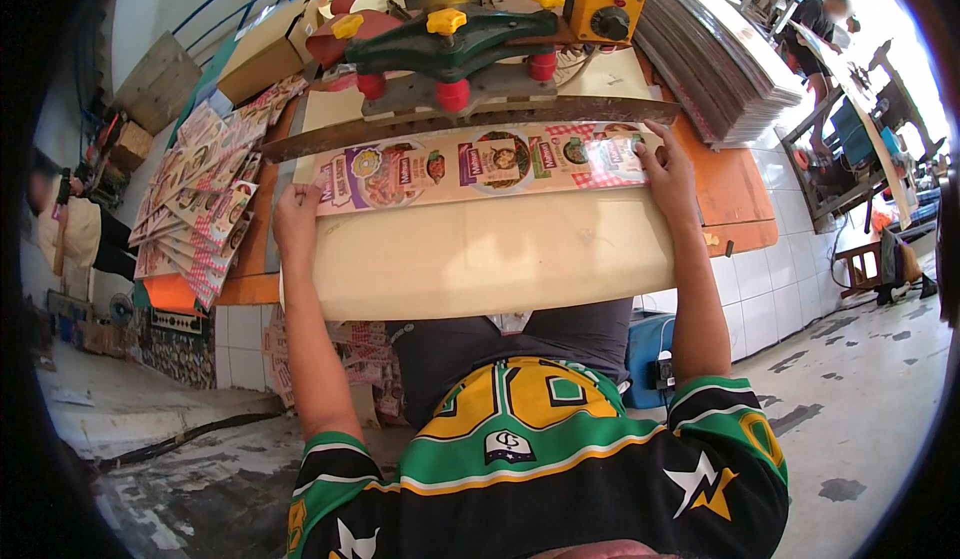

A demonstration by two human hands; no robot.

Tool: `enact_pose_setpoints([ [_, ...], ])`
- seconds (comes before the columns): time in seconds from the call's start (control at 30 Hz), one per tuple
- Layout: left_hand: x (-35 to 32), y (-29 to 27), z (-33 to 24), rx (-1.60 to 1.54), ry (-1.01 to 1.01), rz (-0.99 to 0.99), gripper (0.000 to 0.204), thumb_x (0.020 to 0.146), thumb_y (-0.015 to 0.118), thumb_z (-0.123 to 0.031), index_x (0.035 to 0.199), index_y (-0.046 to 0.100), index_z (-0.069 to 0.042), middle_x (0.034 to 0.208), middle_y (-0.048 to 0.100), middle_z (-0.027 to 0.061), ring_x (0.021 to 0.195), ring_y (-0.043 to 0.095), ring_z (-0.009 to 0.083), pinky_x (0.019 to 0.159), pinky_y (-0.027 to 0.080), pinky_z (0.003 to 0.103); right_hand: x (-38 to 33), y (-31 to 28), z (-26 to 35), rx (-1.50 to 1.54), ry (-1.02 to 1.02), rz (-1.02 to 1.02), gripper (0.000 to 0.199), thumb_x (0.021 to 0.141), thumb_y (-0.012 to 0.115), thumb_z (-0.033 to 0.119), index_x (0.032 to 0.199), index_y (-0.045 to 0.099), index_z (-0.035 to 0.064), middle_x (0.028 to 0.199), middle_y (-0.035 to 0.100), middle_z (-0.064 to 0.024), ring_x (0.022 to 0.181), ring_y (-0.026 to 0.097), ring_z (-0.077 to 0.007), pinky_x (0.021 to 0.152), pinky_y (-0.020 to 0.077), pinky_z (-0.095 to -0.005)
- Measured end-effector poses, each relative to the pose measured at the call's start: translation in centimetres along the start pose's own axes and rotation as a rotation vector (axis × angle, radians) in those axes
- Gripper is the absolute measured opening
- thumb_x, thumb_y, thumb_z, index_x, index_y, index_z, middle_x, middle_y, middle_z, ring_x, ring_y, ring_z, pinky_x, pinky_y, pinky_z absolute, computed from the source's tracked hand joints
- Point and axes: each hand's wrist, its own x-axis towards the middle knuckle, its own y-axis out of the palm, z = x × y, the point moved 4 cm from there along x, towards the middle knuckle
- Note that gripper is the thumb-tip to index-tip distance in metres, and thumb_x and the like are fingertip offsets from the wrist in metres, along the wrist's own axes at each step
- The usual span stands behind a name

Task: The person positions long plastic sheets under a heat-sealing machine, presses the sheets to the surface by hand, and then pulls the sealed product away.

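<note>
A long printed sheet (pixel 447 171) with food pictures and red checks lies across a cream board (pixel 480 254) in front of me. My left hand (pixel 296 221) is closed on the sheet's left end. At the other end my right hand (pixel 668 167) grips it, thumb on top and fingers along the far right corner. Just beyond the sheet runs a long, thin, dark metal bar (pixel 450 127), like a blade, beneath a machine's green arm (pixel 455 47) with red feet and yellow knobs. The sheet's far edge lies close to this bar.
Printed pieces lie in a loose pile (pixel 200 194) on the left of the orange table (pixel 735 199). A tall stack of long sheets (pixel 700 49) stands at the right. A yellow control box (pixel 603 7) sits behind. Other people (pixel 818 21) are at far right and far left.
</note>
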Motion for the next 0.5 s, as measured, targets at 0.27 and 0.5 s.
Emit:
enact_pose_setpoints([
  [0.27,0.1,0.2,0.2,0.052,-0.020,-0.014,0.042,0.094,0.071,-0.045,0.094,0.071,-0.003,0.086,0.074,0.0131,0.081,0.070,0.0277,0.074,0.050,0.039,0.1,0.2,-0.9,0.052,-0.004,0.006,0.042,0.097,0.070,0.020,0.138,0.064,0.0103,0.061,0.042,0.0019,0.058,0.039,-0.0084,0.056,0.0333,-0.0301],
  [0.5,0.1,-0.2,0.8,0.112,-0.027,-0.029,0.041,0.095,0.069,-0.045,0.095,0.070,-0.004,0.087,0.074,0.0132,0.082,0.070,0.0308,0.075,0.051,0.042,0.0,0.8,-1.2,0.339,-0.003,0.040,0.042,0.100,0.065,0.013,0.141,0.061,0.0082,0.065,0.047,0.0055,0.060,0.039,-0.0054,0.056,0.0308,-0.0266],
])
